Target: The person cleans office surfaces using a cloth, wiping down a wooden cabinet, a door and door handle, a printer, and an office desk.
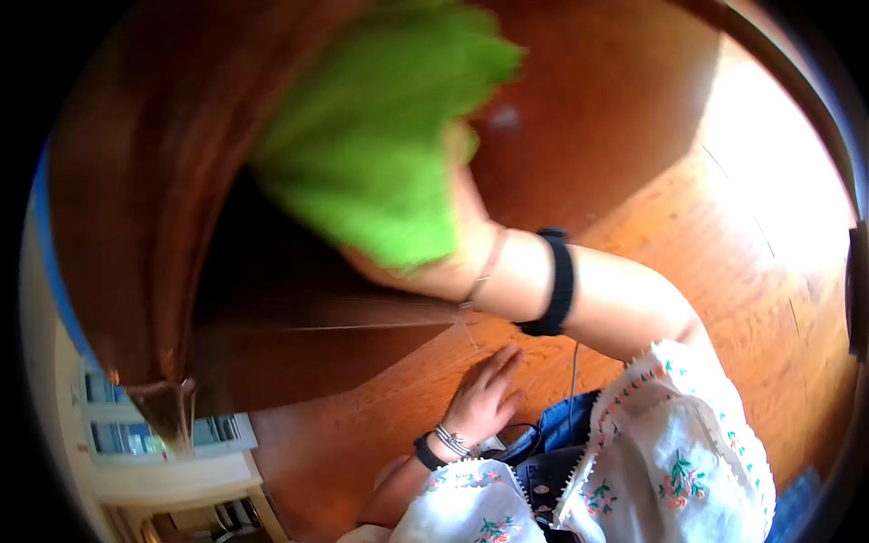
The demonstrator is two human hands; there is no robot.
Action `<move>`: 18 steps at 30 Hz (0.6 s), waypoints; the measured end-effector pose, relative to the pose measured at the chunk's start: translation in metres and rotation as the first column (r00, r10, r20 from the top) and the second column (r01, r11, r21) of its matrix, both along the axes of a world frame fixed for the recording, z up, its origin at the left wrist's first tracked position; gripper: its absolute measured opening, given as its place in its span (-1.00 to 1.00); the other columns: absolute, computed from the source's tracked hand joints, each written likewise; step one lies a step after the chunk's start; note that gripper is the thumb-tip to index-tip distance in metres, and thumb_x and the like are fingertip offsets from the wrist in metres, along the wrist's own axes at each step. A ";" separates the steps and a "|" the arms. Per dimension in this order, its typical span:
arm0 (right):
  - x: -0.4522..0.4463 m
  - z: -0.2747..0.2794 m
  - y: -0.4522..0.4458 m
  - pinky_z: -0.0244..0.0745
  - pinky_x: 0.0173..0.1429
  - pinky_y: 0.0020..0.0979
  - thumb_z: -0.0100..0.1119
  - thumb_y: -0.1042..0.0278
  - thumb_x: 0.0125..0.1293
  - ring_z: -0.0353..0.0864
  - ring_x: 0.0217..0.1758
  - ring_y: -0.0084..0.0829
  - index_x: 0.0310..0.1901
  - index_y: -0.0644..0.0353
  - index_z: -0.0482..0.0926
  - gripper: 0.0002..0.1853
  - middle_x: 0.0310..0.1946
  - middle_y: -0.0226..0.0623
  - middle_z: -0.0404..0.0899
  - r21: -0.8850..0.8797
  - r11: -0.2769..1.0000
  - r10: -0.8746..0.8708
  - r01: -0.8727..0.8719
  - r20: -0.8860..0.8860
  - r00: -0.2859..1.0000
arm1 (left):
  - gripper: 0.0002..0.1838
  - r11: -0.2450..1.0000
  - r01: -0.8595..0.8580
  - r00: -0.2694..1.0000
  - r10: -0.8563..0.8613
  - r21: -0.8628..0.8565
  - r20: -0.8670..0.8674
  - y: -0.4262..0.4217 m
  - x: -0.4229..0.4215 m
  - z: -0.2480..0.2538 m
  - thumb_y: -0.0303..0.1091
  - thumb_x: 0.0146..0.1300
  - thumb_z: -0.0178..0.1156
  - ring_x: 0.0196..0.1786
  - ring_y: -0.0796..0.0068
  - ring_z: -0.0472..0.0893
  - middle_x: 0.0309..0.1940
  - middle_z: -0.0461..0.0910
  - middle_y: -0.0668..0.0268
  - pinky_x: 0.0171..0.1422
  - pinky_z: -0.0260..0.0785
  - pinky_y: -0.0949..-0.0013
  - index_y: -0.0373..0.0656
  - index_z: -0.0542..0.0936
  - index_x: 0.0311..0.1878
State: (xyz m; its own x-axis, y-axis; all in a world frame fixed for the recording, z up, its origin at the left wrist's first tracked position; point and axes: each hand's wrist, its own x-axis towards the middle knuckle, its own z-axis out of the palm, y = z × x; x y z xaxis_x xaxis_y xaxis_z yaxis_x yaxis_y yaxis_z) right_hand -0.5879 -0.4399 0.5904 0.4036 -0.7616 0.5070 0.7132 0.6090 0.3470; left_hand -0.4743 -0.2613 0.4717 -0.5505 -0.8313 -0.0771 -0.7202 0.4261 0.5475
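Currently, my right hand [468, 206]: raised, clasped on the blurred green cloth [371, 136] near the brown wooden panel [597, 109].
My left hand [484, 398]: lower, fingers open.
Floor [742, 262]: wooden, brightly lit.
Room: window [169, 438], lower left.

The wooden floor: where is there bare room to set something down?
On the floor bordered by the right forearm, white sleeve and brown panel. Crowded: around the left hand, with cable and blue clothing.
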 end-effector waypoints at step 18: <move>-0.190 -0.196 -0.051 0.01 0.39 -0.06 0.04 0.02 0.17 0.19 0.29 -0.35 0.12 -0.06 0.42 -0.53 0.11 -0.39 0.39 -0.889 -0.001 -0.273 -0.457 0.440 -0.856 | -0.43 0.996 -0.052 0.998 0.049 0.073 0.044 0.019 0.027 -0.036 -0.33 0.22 0.12 0.28 0.07 0.28 0.25 0.25 0.04 0.32 0.15 0.22 -0.24 0.25 0.28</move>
